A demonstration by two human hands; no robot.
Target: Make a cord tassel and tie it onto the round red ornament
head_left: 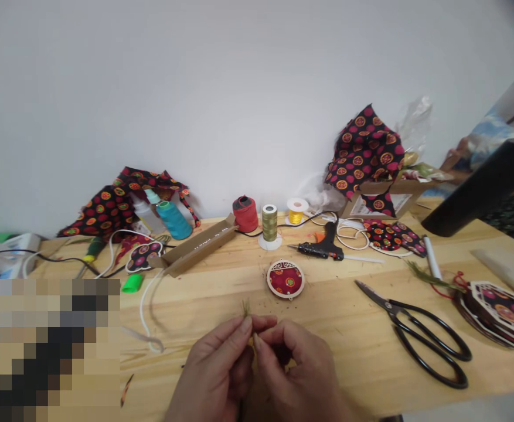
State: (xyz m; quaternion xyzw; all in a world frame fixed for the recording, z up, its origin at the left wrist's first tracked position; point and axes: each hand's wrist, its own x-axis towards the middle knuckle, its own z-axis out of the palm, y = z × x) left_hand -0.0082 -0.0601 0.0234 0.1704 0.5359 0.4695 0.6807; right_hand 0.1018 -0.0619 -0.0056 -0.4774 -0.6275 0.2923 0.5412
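Both my hands meet low in the middle of the head view, just above the wooden table. My left hand (221, 360) is closed, its thumb and fingers pinching a small bundle of olive-green threads (245, 307) whose frayed ends stick up past the thumb tip. Close against it, my right hand (300, 360) is also pinched, thumb to forefinger, at the same bundle; the exact part in its grip is hidden. Beyond the hands lies a round wooden-framed ornament (285, 280) with red patterned fabric. Black-handled scissors (432, 346) rest to the right, blades pointing away.
Spools of red (245, 214), olive (269, 224) and yellow thread (298, 212) stand at the back, near a glue gun (320, 248). An open cardboard box (199, 246) is left of them. Stacked octagonal ornaments (500, 310) lie right. A pixelated block covers the lower left.
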